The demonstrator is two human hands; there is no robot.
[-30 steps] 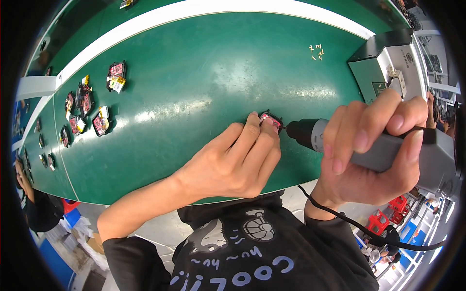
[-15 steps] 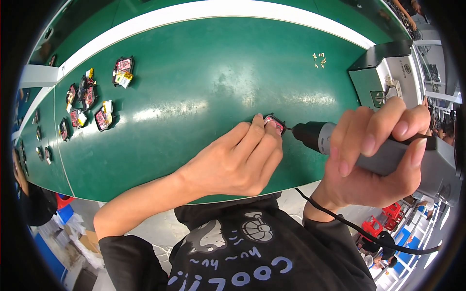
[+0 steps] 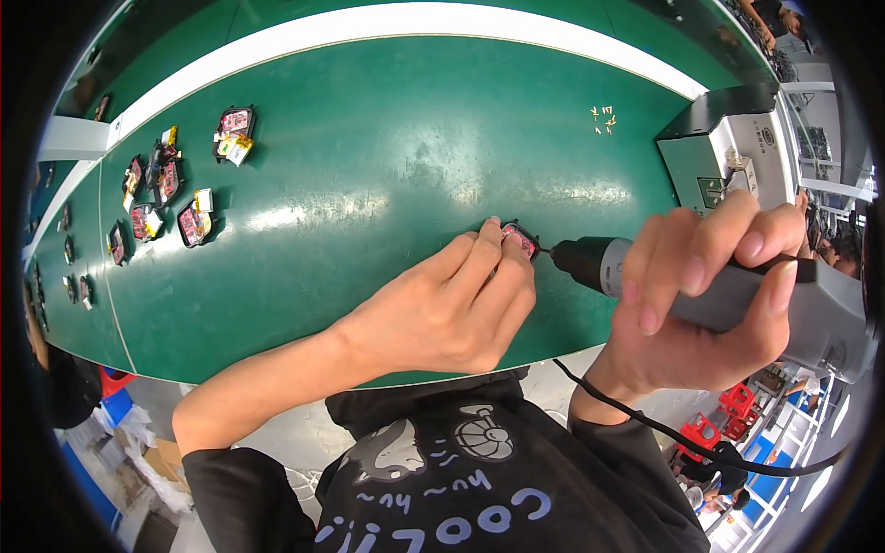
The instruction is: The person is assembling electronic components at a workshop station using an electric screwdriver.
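My left hand [image 3: 452,300] is closed at the fingertips on a small black casing with a red circuit board [image 3: 522,241], pressing it to the green bench top. My right hand [image 3: 705,276] grips a grey and black electric screwdriver [image 3: 678,276], held nearly level with its tip pointing left. The thin bit [image 3: 546,250] reaches the casing's right edge; whether it sits in a screw cannot be made out. The fingers hide the casing's left part. From the driver's side a black cable [image 3: 645,424] hangs past my right wrist.
A grey and black box-shaped machine [image 3: 728,152] stands at the right. Small gold-coloured screws [image 3: 604,120] lie left of it. Several open casings with red boards and batteries [image 3: 195,219] are spread over the left side. A white ledge [image 3: 396,20] borders the bench's far side.
The view has shifted slightly. Both hands keep their grips, and the screwdriver bit stays at the casing's right edge.
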